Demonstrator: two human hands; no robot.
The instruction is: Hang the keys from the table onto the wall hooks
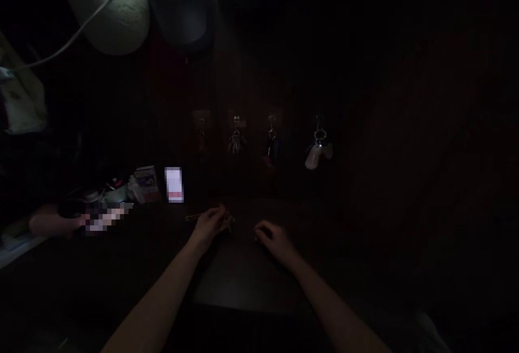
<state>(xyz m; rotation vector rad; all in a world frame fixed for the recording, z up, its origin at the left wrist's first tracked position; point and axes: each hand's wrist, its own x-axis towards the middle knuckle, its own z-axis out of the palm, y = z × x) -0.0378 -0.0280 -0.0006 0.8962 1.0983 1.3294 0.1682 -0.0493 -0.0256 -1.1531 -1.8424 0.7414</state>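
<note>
In dim light, both my hands rest low over a dark tabletop [243,282]. My left hand [210,224] is closed, its fingers bent around a small thing [229,222] whose kind the darkness hides. A thin yellowish stick [193,217] lies just behind that hand, on its left. My right hand [276,240] is a short way to the right, with thumb and fingers curled together. Whatever may be in its pinch is too small and dark to name. A gap separates the two hands.
Several hooks hold hanging keys [235,141] and a pale key fob [313,156] on the back wall. A lit phone [174,184], a small box [146,182] and a pink item [54,220] stand left. Caps [178,12] and a white cord [87,20] hang above.
</note>
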